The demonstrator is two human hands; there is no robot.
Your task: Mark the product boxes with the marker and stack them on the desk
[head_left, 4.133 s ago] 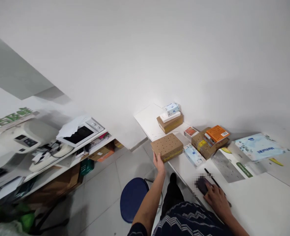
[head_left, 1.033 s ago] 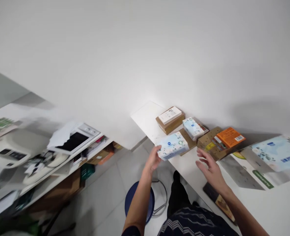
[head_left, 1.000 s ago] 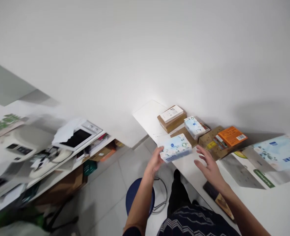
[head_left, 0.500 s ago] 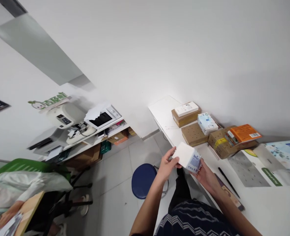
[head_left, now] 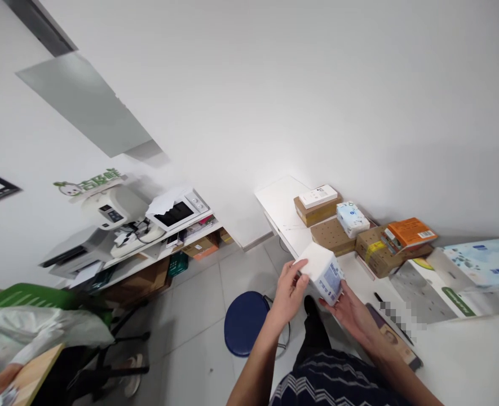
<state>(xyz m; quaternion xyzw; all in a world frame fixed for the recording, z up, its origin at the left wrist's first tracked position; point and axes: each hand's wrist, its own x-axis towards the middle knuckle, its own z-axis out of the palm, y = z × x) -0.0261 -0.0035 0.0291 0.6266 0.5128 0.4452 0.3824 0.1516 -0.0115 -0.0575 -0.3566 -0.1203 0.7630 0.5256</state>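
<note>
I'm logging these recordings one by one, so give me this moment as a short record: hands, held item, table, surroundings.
Held item: white pack with blue lettering, above the floor by the table edge
Left hand: fingers touching the pack's left side; firmness unclear
Right hand: holding its lower, lettered end
Table: cardboard boxes, one topped by a white box, another by an orange box
Floor: blue stool
Far left: seated person beside a wooden board
</note>
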